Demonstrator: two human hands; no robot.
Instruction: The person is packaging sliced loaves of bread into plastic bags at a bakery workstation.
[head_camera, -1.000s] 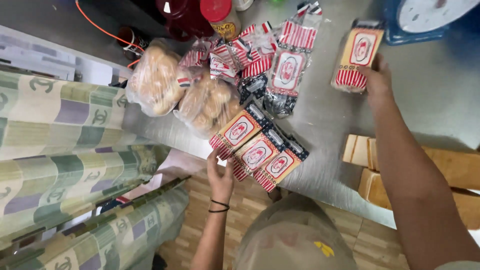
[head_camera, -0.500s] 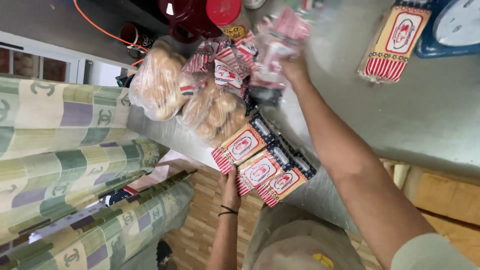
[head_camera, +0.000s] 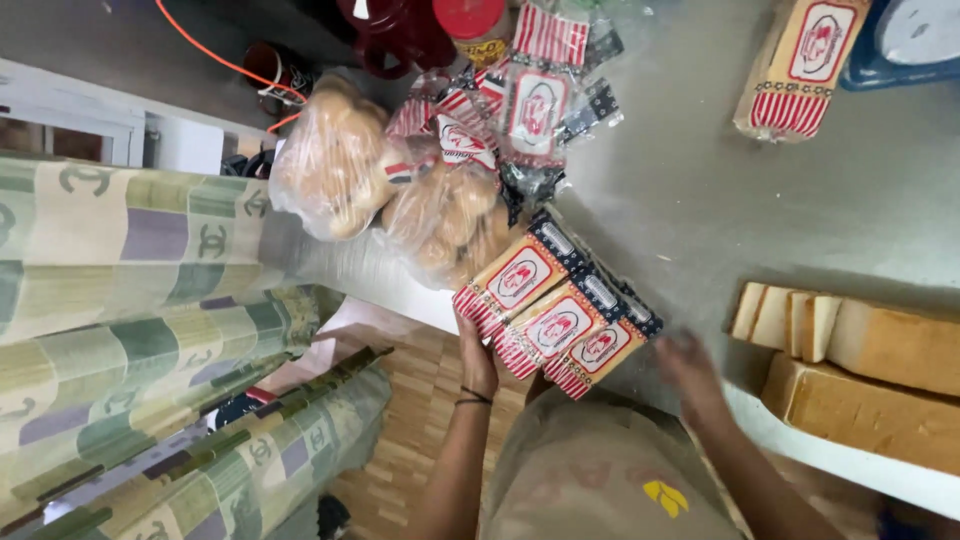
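Loaves, packed, three (head_camera: 555, 322), lying side by side at the near edge of the steel counter (head_camera: 690, 200); landmark for all that follows; red-striped ends hang a little over the rim toward me. My left hand (head_camera: 478, 355), just below the leftmost loaf: fingers touch its striped end from underneath, open around the corner rather than clamped; thumb hidden. My right hand (head_camera: 690, 372), just right of the row: blurred, holding nothing, apart from the loaves; whether the fingers are spread or curled I cannot tell. Two clear bags of round buns (head_camera: 400, 195), up and left of the row, one touching the leftmost loaf. Heap of empty printed bags (head_camera: 530, 100), directly beyond the row. Single packed loaf (head_camera: 800, 65), far beyond and to the right, beside a blue scale (head_camera: 905, 45). Unwrapped sliced bread (head_camera: 860, 370), right of the row, on a lower shelf. Handling note, my judgement: support the overhanging ends from below; press evenly; soft bread dents under fingertips; keep all three ends flush.
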